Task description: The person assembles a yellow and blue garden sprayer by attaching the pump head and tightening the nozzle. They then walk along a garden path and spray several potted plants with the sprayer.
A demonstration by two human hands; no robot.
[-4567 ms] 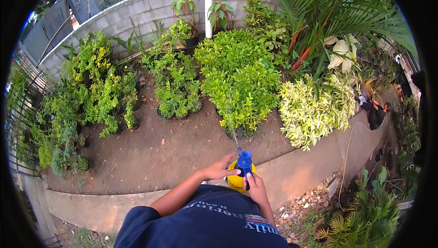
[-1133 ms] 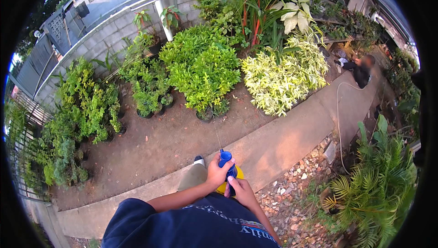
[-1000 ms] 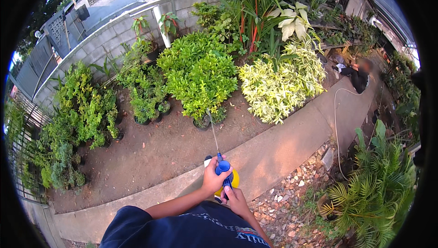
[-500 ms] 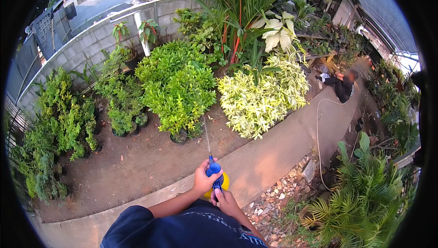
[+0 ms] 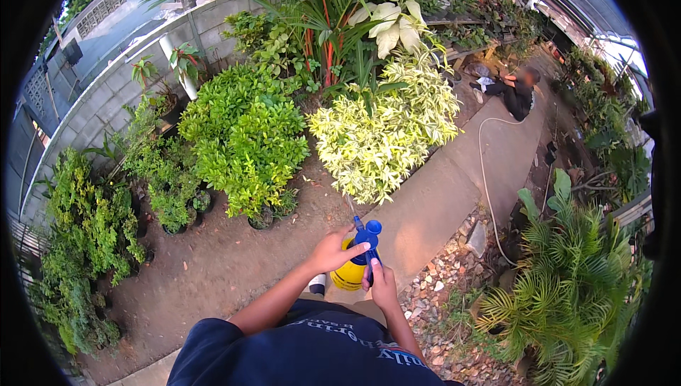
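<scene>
A pump sprayer (image 5: 348, 273) with a yellow tank and blue top is held in front of my body. My left hand (image 5: 335, 250) is closed around its blue upper part, thumb lying across. On the blue handle at the sprayer's right side, my right hand (image 5: 384, 283) has its fingers wrapped. A thin streak of spray leaves the nozzle toward the low edge of a pale yellow-green variegated shrub (image 5: 390, 130). Left of that shrub grows a bright green bushy plant (image 5: 245, 138), with pots partly visible under its leaves.
A concrete path (image 5: 433, 187) runs up to the right, with a pale hose (image 5: 485, 166) along it. Farther up sits another person (image 5: 521, 95). Loose stones (image 5: 433, 294) and a palm (image 5: 560, 308) lie right; potted shrubs (image 5: 89, 223) and a block wall (image 5: 113, 95) stand left.
My hands and the sprayer have shifted right, and more of the yellow tank shows. Spray that pointed toward the green bushy plant now points toward the variegated shrub. The view has turned slightly.
</scene>
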